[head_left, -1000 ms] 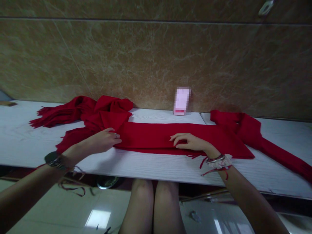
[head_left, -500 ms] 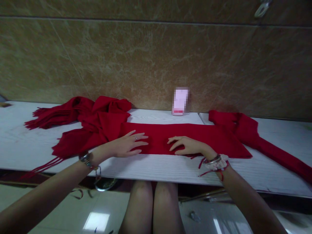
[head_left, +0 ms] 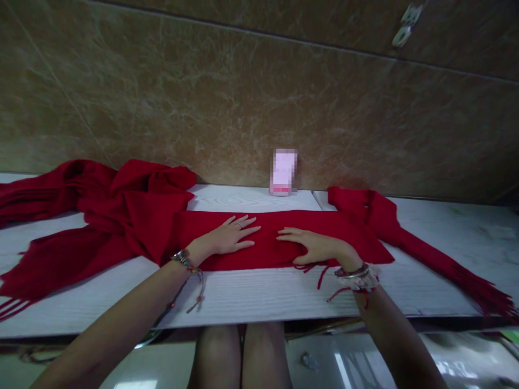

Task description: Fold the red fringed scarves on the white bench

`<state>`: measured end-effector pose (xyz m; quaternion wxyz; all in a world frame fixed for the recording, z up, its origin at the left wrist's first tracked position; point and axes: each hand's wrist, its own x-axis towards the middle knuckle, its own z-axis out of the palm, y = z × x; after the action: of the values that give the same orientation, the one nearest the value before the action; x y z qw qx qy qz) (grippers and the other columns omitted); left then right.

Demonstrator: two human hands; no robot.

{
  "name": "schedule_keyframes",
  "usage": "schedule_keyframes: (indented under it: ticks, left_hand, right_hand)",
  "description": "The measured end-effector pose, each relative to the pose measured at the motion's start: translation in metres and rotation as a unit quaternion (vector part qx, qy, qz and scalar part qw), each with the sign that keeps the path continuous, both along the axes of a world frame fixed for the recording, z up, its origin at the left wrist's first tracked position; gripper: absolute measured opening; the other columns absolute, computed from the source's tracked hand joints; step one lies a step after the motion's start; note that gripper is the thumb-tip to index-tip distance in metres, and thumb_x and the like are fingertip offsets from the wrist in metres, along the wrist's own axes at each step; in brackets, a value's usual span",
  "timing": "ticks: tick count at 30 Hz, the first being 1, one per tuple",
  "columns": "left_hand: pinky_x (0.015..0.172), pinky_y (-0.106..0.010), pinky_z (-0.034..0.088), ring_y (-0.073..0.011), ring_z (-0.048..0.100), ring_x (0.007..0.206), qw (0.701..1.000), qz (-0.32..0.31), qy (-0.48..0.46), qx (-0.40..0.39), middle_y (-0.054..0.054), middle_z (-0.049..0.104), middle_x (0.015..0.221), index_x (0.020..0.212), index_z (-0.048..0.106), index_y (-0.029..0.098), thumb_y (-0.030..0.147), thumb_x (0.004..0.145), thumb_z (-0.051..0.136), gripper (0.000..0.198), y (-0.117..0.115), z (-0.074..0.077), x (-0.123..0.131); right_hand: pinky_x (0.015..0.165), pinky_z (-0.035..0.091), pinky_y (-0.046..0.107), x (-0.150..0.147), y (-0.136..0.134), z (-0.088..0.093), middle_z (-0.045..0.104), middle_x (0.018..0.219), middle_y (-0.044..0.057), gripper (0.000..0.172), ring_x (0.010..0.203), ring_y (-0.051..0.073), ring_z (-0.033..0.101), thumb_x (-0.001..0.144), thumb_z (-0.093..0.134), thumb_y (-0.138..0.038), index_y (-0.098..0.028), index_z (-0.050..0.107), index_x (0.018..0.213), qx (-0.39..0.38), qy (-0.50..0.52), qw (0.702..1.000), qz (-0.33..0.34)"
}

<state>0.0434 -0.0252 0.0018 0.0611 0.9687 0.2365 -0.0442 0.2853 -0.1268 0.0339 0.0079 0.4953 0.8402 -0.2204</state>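
A red fringed scarf (head_left: 267,251) lies across the white tabletop, its middle part spread flat in a long strip. My left hand (head_left: 231,236) rests palm down on this strip with the fingers stretched out. Facing it, my right hand (head_left: 312,246) lies on the same strip, fingers spread and thumb near the front edge. To the left, a bunched heap of red scarf cloth (head_left: 138,210) overlaps the strip's end, with fringes hanging left. At the right, a folded, twisted red length (head_left: 385,216) runs off toward a fringed end. Whether all the cloth is one piece I cannot tell.
A blurred-out pink-white upright object (head_left: 283,172) stands at the back, against the brown marbled wall (head_left: 227,108). The white tabletop (head_left: 227,297) ends just above my knees (head_left: 239,351). A small hook-like fitting (head_left: 405,27) is on the wall at upper right.
The view has shifted and tilted. My left hand has slid right along the flat strip, closer to my right hand. The right hand stays about where it was on the cloth, fingers flatter.
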Motion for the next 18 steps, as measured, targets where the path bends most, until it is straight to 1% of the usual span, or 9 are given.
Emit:
schedule_keyframes:
  ticks: [3,5,8,10,13,16,18]
  left_hand:
    - [0.106,-0.043,0.01,-0.0208,0.011,0.133,1.0,-0.002,-0.003,-0.004,-0.002,0.017,0.146,0.136,0.026,0.029,0.049,0.09,0.028,0.05,0.002,0.0,-0.003]
    - [0.106,-0.043,0.01,-0.0209,0.011,0.133,1.0,-0.002,-0.004,-0.004,-0.002,0.017,0.146,0.136,0.026,0.028,0.049,0.09,0.028,0.051,0.003,0.0,-0.003]
    - [0.106,-0.044,0.01,-0.0211,0.012,0.133,1.0,0.0,-0.002,-0.005,-0.002,0.017,0.146,0.137,0.025,0.028,0.048,0.09,0.028,0.051,0.002,0.001,-0.003]
    - [0.106,-0.045,0.01,-0.0213,0.012,0.133,1.0,0.003,0.002,-0.008,-0.002,0.016,0.146,0.137,0.025,0.028,0.048,0.09,0.028,0.05,0.001,0.002,-0.002]
    - [0.105,-0.046,0.009,-0.0218,0.011,0.133,1.0,0.01,0.007,-0.014,-0.002,0.016,0.146,0.137,0.025,0.028,0.047,0.09,0.03,0.05,0.0,0.004,-0.002]
    - [0.105,-0.047,0.009,-0.0226,0.01,0.133,1.0,0.017,0.012,-0.02,-0.002,0.015,0.146,0.136,0.025,0.029,0.047,0.089,0.031,0.051,0.003,0.005,-0.006]
    - [0.105,-0.048,0.008,-0.0234,0.01,0.133,0.999,0.019,0.017,-0.029,-0.003,0.014,0.146,0.137,0.024,0.029,0.049,0.088,0.033,0.053,0.006,0.006,-0.011]
  right_hand:
    - [0.106,0.025,0.037,-0.004,-0.009,-0.004,0.033,0.14,0.01,0.061,0.13,0.02,0.025,0.072,0.051,-0.013,-0.014,0.037,0.132,0.033,-0.015,0.999,-0.004]
    - [0.107,0.025,0.037,-0.004,-0.017,-0.01,0.036,0.138,0.01,0.06,0.129,0.019,0.027,0.071,0.046,-0.008,-0.013,0.039,0.131,0.083,-0.03,0.996,-0.027]
    - [0.105,0.03,0.037,0.001,-0.031,-0.021,0.043,0.134,0.011,0.058,0.124,0.019,0.036,0.069,0.042,-0.004,-0.01,0.044,0.127,0.171,-0.057,0.981,-0.075]
    - [0.102,0.035,0.037,0.006,-0.039,-0.026,0.051,0.126,0.012,0.053,0.118,0.02,0.045,0.07,0.041,-0.003,-0.011,0.05,0.121,0.209,-0.075,0.971,-0.088]
    - [0.097,0.042,0.035,0.012,-0.046,-0.028,0.061,0.113,0.009,0.042,0.107,0.019,0.055,0.074,0.038,-0.003,-0.014,0.06,0.11,0.25,-0.076,0.962,-0.082]
    - [0.094,0.044,0.034,0.015,-0.051,-0.026,0.064,0.108,0.008,0.037,0.102,0.018,0.058,0.078,0.038,-0.005,-0.015,0.063,0.104,0.285,-0.049,0.954,-0.076]
    - [0.093,0.045,0.034,0.017,-0.054,-0.026,0.066,0.104,0.007,0.034,0.1,0.017,0.059,0.079,0.041,-0.006,-0.016,0.065,0.099,0.278,-0.033,0.958,-0.057]
